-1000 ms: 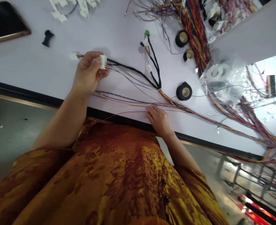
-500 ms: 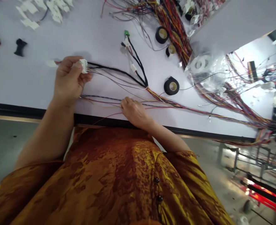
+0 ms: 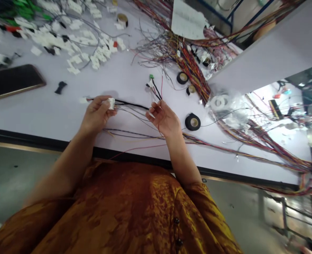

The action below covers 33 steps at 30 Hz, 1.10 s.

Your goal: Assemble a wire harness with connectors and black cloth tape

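My left hand is closed on a white multi-pin connector, pinched between thumb and fingers. From that connector a black-taped wire branch and some thin wires run right, towards my other hand. My right hand is turned partly palm up, with a thin red wire pinched at its fingertips. Behind it lie short black branches ending in a green connector and small white and black ones. The point where the branches join is hidden by my right hand. Loose wires stretch along the table's near side.
Rolls of black tape lie to the right, near a plastic bag with white rings. A thick wire bundle crosses behind. At left are a phone, a small black piece and many white connectors.
My right hand has lifted from the loose wires near the table edge and moved up beside the black branches, with a red wire now in its fingers. My left hand keeps the connector.
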{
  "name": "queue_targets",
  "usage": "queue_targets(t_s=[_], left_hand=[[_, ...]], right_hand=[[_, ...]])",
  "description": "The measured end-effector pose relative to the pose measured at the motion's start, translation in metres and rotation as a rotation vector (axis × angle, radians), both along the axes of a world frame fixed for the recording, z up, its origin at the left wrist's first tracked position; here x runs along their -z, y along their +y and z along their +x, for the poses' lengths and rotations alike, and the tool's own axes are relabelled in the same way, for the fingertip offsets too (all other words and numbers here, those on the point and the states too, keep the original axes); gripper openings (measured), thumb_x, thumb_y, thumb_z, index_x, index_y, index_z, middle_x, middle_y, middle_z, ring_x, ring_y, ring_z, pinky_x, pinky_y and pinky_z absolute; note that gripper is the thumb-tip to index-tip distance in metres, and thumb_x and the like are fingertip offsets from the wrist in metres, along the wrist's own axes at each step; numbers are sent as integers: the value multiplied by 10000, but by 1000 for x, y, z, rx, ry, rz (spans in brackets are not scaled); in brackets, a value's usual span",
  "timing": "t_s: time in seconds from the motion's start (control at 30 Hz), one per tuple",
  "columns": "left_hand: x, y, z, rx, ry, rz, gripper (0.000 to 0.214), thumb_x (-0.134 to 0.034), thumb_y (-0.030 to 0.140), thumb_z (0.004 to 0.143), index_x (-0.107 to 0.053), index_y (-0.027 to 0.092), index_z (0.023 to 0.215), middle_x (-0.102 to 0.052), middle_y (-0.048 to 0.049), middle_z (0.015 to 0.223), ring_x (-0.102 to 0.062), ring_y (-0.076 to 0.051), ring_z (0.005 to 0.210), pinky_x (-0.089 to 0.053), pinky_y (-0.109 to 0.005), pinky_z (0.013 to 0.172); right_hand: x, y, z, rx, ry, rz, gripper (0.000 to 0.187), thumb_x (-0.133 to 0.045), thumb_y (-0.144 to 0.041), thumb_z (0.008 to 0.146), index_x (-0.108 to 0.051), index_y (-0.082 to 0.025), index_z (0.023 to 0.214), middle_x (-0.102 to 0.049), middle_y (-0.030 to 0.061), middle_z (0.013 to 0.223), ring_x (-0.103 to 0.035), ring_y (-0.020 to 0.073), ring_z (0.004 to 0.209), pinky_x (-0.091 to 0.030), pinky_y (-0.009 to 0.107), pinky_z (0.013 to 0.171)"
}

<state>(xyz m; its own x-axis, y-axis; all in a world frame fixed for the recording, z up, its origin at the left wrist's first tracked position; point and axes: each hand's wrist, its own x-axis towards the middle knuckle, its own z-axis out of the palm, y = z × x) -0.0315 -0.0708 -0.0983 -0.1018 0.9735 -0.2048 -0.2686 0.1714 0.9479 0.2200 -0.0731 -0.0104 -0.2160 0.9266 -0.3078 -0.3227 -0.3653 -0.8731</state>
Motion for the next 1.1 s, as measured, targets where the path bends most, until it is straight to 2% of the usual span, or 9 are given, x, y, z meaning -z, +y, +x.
queue_targets(t_s=[0.13,0.23,0.4,0.63,0.77,0.83,0.93,1.0,1.1], left_hand=[[3,-1,0,12,-3,30,250,-759,459,810,-654,340,1004,-663,82,785,-599,-88,707,-496,-315,686],[5,-1,0,-8,-7,69,231,-742,438,825,-660,309,999,-675,37,812,-605,-102,688,-497,-324,653],[5,-1,-1,-13,-50,49,229,-764,394,822,-671,297,1007,-686,42,815,-616,-83,679,-501,-306,664],[4,-1,2,-47,-110,63,239,-776,371,806,-701,238,989,-699,0,765,-650,-104,619,-528,-235,596],[2,-1,2,-42,-164,50,231,-790,343,796,-715,236,987,-709,-4,770,-655,-103,622,-539,-206,594],[0,-1,2,-29,-183,53,233,-794,344,794,-717,231,983,-710,-6,775,-650,-100,615,-545,-206,598],[-2,-2,0,9,-240,45,272,-811,361,779,-727,219,996,-703,-6,764,-640,-93,606,-548,-201,599],[-4,-2,-1,20,-291,35,312,-831,368,756,-737,211,1008,-702,-10,783,-632,-85,612,-540,-187,586],[-8,-2,-1,24,-351,26,342,-851,365,729,-752,193,1007,-697,-17,828,-613,-72,613,-520,-172,562]], right_hand=[[12,6,0,34,138,-82,220,-496,-442,915,-462,-249,814,-610,11,906,-613,141,900,-561,395,922],[17,6,-2,21,90,-35,234,-498,-465,910,-468,-251,822,-618,20,930,-614,152,923,-559,404,923],[22,8,-3,-11,46,70,273,-539,-514,888,-484,-251,842,-618,28,920,-623,169,943,-561,412,905],[21,10,-12,38,376,-161,126,-533,-326,939,-523,-247,841,-615,-29,822,-617,108,781,-571,314,844],[20,13,-18,-3,359,-222,134,-601,-321,912,-559,-231,821,-594,-45,748,-582,83,685,-556,245,720],[20,15,-26,-64,220,-159,147,-671,-338,864,-598,-219,817,-564,-52,700,-529,69,606,-502,207,600],[21,21,-46,-143,-79,105,134,-705,-333,825,-664,-208,851,-535,-60,644,-450,58,525,-371,198,474],[21,24,-62,-179,-261,312,105,-673,-306,845,-693,-207,874,-548,-57,635,-443,62,525,-355,212,487],[26,25,-81,-212,-452,547,112,-637,-287,877,-696,-203,832,-617,-32,703,-509,81,618,-418,231,604]])
